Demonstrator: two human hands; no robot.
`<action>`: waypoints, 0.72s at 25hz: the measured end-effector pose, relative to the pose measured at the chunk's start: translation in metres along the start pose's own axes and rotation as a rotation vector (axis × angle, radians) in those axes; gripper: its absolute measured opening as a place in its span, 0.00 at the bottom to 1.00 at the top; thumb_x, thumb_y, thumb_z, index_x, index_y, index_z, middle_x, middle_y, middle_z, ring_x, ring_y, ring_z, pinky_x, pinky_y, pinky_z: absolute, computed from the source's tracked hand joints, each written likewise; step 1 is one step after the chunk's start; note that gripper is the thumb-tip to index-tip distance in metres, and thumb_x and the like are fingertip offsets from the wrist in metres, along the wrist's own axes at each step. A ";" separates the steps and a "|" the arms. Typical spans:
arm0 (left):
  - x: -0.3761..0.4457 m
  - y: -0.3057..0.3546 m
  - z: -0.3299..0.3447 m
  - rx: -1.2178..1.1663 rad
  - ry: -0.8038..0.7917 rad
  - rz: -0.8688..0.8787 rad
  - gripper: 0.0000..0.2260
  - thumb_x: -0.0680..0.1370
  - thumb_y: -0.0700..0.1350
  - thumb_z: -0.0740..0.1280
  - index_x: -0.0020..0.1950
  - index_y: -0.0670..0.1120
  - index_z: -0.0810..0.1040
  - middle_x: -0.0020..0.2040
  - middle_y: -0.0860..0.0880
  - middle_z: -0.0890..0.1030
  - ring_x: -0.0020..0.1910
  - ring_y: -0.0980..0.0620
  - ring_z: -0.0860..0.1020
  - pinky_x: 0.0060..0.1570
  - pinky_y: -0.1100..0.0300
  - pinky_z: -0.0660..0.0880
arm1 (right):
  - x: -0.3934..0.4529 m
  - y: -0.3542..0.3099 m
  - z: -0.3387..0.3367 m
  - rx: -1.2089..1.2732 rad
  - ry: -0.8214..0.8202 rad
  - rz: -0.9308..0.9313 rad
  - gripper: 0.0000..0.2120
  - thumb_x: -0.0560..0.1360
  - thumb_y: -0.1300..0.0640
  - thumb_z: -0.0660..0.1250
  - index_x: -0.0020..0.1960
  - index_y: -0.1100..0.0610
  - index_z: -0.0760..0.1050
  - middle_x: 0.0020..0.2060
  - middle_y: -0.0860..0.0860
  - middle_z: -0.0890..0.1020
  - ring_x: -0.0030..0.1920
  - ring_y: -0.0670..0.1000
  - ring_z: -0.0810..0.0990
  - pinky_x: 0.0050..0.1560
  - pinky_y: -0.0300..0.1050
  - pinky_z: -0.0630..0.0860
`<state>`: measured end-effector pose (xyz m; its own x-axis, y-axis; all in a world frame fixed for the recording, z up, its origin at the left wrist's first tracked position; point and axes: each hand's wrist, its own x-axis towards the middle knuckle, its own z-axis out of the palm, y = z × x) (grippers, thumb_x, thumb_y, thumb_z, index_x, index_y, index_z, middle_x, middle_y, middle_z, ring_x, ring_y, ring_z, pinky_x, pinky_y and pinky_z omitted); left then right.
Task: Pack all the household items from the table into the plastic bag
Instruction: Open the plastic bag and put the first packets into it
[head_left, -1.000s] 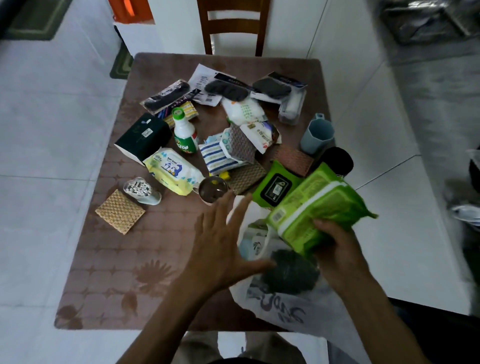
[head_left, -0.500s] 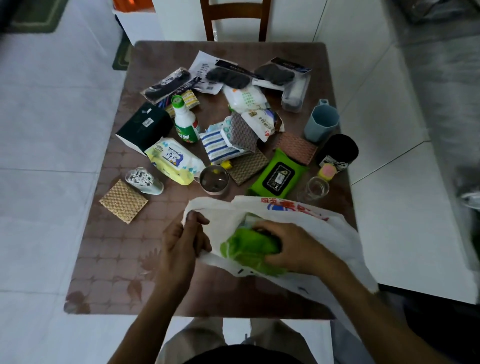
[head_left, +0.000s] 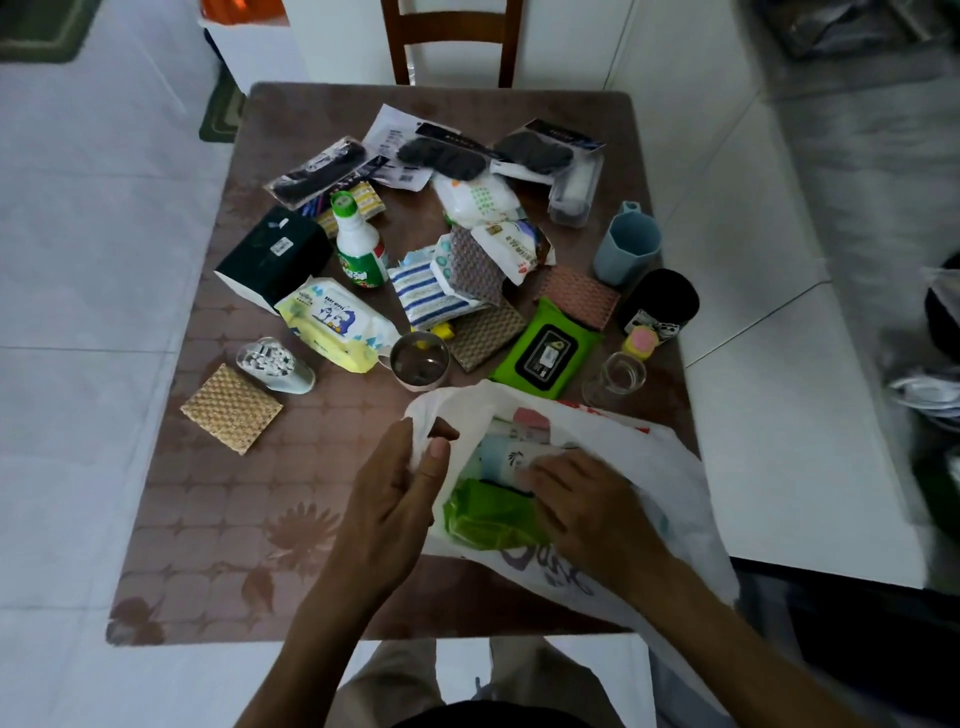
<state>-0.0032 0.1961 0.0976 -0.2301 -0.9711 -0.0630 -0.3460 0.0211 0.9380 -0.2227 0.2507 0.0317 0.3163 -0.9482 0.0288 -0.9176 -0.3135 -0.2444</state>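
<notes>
The cluttered table (head_left: 218, 519): your left hand (head_left: 395, 499) pinches the bag (head_left: 670, 467) rim; your right hand (head_left: 582, 504), flat, presses the green pack (head_left: 483, 514). Loosen that pinch and the mouth may collapse.

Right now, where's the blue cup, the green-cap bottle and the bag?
blue cup (head_left: 626, 249), head view, on its side wall.
green-cap bottle (head_left: 358, 244), head view, on its white body.
plastic bag (head_left: 670, 467), head view, on its right wall.

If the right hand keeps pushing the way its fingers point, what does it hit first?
The right hand points up-left inside the plastic bag. First it would likely meet the pale packet already there, above the green wipes pack; depth is unclear.
</notes>
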 end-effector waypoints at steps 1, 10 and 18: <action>0.001 0.001 0.001 0.043 0.008 0.004 0.20 0.79 0.61 0.56 0.52 0.45 0.75 0.33 0.49 0.74 0.30 0.52 0.74 0.29 0.52 0.74 | -0.012 0.007 -0.011 -0.031 0.134 0.094 0.16 0.76 0.55 0.65 0.63 0.54 0.75 0.60 0.55 0.79 0.60 0.57 0.75 0.60 0.54 0.72; 0.005 -0.013 0.000 0.174 0.124 -0.229 0.20 0.81 0.57 0.54 0.41 0.48 0.78 0.37 0.50 0.80 0.30 0.51 0.78 0.33 0.51 0.75 | 0.006 0.098 -0.056 0.170 -0.017 0.713 0.08 0.71 0.59 0.72 0.49 0.51 0.83 0.45 0.55 0.85 0.39 0.57 0.79 0.32 0.37 0.64; 0.021 -0.009 -0.004 0.147 0.236 -0.226 0.11 0.81 0.53 0.61 0.39 0.53 0.75 0.36 0.54 0.80 0.35 0.59 0.77 0.34 0.56 0.74 | 0.052 0.092 -0.116 0.546 -0.217 0.477 0.23 0.62 0.35 0.74 0.55 0.32 0.73 0.48 0.32 0.79 0.46 0.35 0.79 0.40 0.31 0.73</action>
<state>-0.0017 0.1746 0.0894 0.0779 -0.9830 -0.1664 -0.4949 -0.1830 0.8495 -0.3186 0.1666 0.1236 0.0068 -0.9256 -0.3784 -0.7350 0.2520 -0.6295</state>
